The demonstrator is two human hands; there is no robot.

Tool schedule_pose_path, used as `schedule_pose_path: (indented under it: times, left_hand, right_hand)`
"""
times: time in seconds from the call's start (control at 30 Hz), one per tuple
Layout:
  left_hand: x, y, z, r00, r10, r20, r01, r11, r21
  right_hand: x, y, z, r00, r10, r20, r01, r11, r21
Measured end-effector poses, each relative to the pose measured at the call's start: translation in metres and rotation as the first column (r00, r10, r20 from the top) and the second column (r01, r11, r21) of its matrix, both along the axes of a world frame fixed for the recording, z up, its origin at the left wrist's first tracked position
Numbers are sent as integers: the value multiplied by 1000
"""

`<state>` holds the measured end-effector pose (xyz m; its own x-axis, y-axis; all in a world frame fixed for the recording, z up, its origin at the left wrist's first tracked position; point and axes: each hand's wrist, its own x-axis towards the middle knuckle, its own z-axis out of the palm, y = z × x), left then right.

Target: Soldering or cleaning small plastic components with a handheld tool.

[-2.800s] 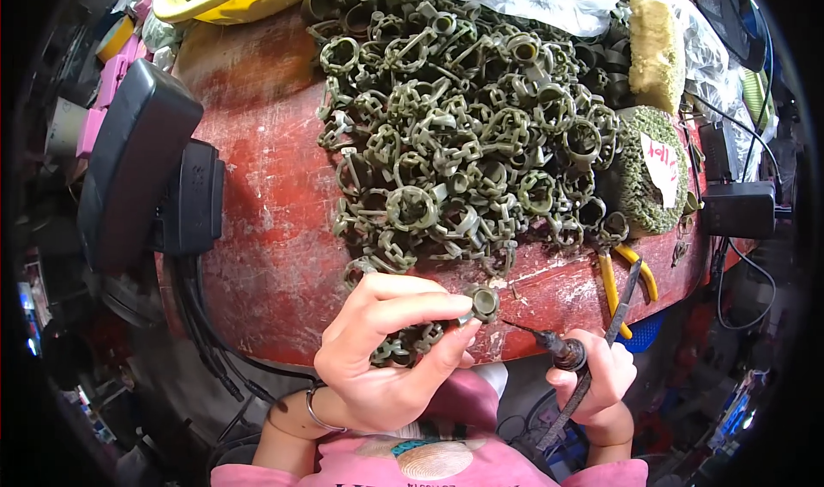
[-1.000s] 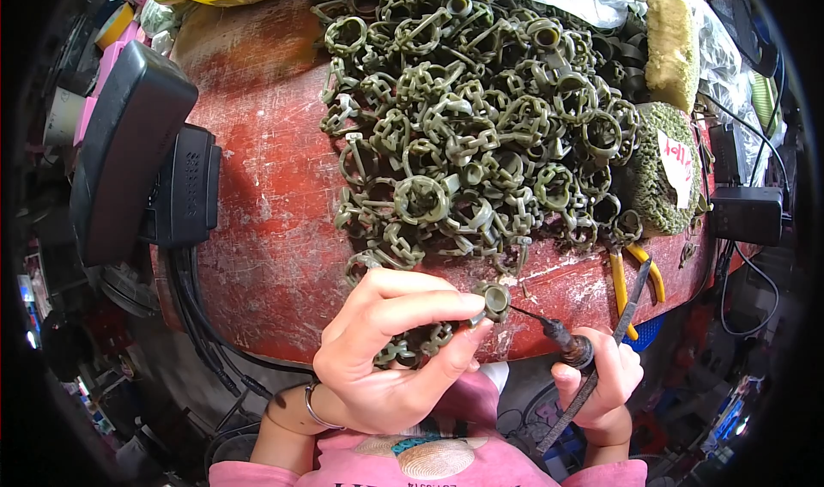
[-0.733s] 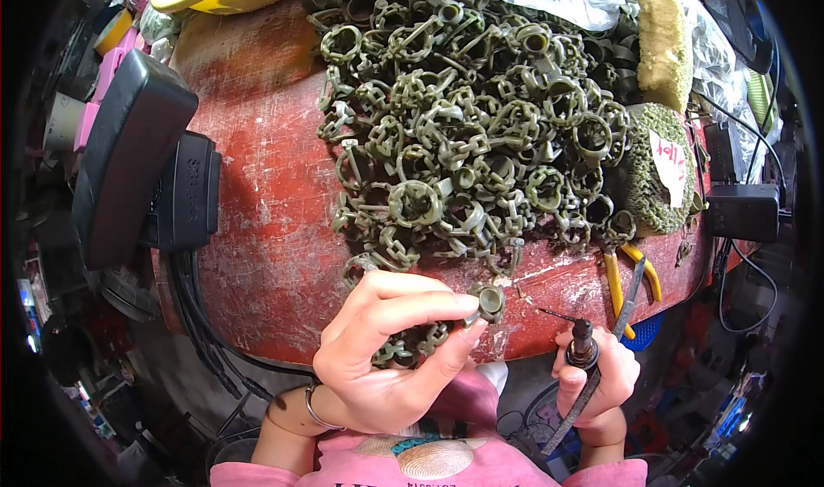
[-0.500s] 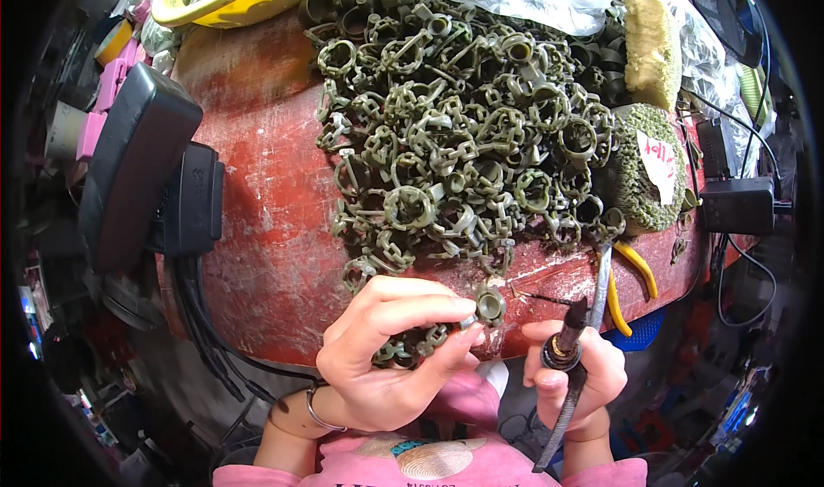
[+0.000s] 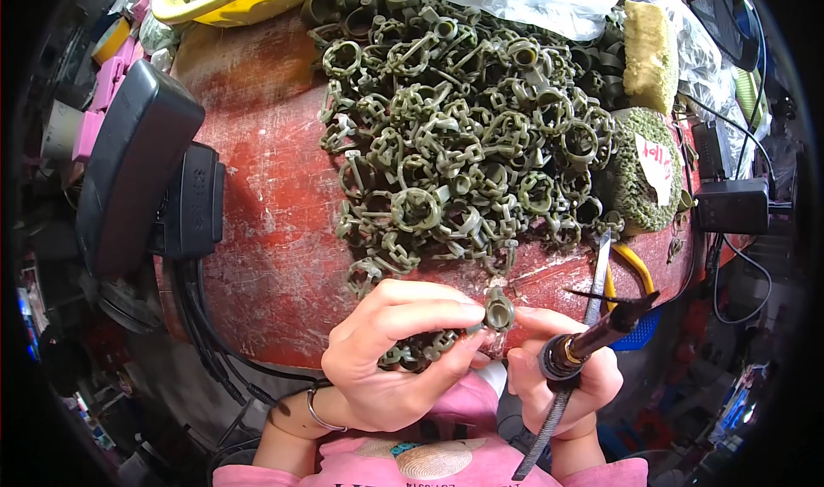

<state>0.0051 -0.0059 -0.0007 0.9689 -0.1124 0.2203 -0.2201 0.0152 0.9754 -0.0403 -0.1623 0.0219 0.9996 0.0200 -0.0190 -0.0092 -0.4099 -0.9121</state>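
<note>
Between the thumb and fingers of my left hand [image 5: 399, 350] is a small green ring-shaped wax piece [image 5: 498, 313], its round opening facing up. More green chain-like pieces [image 5: 421, 350] sit within the curl of that hand. My right hand [image 5: 566, 371] is closed around a black pen-like tool [image 5: 592, 341] with a thin dark tip; the hand's fingertips are close beside the ring piece. A long grey textured strip, like a flat file [image 5: 542, 435], also runs through or under the right hand; its exact grip is hidden. A large heap of green ring and chain pieces [image 5: 463, 144] lies beyond both hands.
Yellow-handled pliers [image 5: 635, 268] lie right of the heap, near a green spongy block [image 5: 648, 178] with a paper label and a yellow sponge [image 5: 650, 58]. A black lamp-like device [image 5: 142, 169] stands left on the red table [image 5: 257, 255]. A yellow basin [image 5: 249, 11] is at the back.
My right hand has moved left toward the ring piece, and its pen-like tool has tilted to point rightward. The left hand has shifted slightly right, still holding the pieces.
</note>
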Motion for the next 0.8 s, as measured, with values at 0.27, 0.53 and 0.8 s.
schedule_pose_path:
  times: [0.27, 0.53, 0.8]
  left_hand:
    - [1, 1, 4, 999, -17, -47, 16, 1000, -24]
    - [4, 6, -1, 981, -155, 118, 150, 988, 49]
    - [4, 6, -3, 970, -193, 149, 185, 981, 66]
  right_hand:
    - [2, 2, 1, 1000, 1, -22, 0, 999, 52]
    - [2, 8, -1, 991, -106, -81, 123, 961, 247]
    - [-1, 9, -4, 989, -135, -54, 143, 971, 194]
